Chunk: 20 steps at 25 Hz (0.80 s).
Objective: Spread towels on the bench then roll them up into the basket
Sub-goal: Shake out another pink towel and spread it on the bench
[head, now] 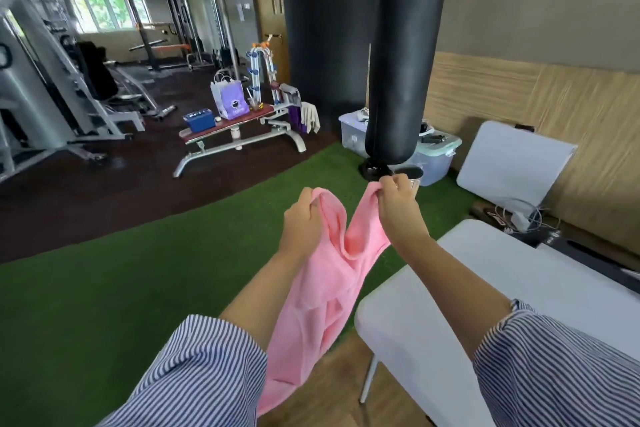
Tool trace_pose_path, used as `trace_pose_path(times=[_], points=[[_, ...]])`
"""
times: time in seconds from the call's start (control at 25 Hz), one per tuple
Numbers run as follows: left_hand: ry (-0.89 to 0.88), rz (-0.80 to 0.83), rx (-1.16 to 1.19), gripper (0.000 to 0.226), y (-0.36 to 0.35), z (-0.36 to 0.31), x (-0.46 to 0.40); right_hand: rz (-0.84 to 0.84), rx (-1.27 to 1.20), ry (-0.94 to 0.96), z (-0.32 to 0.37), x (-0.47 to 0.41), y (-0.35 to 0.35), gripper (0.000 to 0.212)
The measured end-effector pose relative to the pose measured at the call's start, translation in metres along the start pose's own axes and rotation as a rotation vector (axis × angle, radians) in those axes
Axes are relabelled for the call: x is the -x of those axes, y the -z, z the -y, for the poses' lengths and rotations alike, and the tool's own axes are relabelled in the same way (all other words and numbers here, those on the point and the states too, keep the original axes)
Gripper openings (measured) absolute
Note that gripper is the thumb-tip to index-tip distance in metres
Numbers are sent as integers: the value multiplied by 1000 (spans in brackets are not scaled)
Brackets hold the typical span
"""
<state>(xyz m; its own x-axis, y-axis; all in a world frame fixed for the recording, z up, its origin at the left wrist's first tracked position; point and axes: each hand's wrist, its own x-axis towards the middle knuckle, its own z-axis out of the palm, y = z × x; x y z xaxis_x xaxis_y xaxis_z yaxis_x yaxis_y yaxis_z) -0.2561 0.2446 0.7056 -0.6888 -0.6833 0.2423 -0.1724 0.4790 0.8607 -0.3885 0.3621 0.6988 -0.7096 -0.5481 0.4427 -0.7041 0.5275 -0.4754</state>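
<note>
**Opening the pink towel above the bench**

I am holding the pink towel [322,288] in the air, left hand [302,218] and right hand [398,208] each pinching its top edge. It is hanging just beside the white bench [485,288], off its left edge. I should be drawing the corners apart, then laying it flat.

Pink towel [322,274], blue/white striped sleeves [207,367], white bench [450,305], green turf [138,270], black punch bag [401,45].
</note>
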Motion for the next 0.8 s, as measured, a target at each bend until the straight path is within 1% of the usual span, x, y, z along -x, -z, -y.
trace_pose_path(times=[0.04, 0.08, 0.2, 0.32, 0.44, 0.52, 0.64, 0.72, 0.8], points=[[30, 0, 29, 25, -11, 5, -14, -34, 56, 17, -10, -14, -7, 10], [54, 2, 46, 25, -20, 8, -26, -66, 44, -3, -14, -24, -12, 12], [60, 19, 67, 26, -51, 22, -83, -49, 11, -74, -33, -72, -42, 16], [41, 14, 61, 24, -77, 37, -166, -56, -72, -131, -53, -145, -78, 14], [18, -24, 46, 21, -85, 40, -267, -94, -204, -255, -63, -237, -97, 18], [-41, -102, 37, 22, -76, 31, -332, -161, -258, -343, -62, -300, -92, 22], [-154, -255, 87, 27, -48, -4, -406, -277, -318, -341, -59, -387, -67, 25], [-212, -323, 128, 26, -32, -31, -429, -357, -345, -302, -59, -428, -44, 26], [-193, -402, 158, 31, -22, -47, -434, -426, -353, -308, -69, -450, -26, 28]])
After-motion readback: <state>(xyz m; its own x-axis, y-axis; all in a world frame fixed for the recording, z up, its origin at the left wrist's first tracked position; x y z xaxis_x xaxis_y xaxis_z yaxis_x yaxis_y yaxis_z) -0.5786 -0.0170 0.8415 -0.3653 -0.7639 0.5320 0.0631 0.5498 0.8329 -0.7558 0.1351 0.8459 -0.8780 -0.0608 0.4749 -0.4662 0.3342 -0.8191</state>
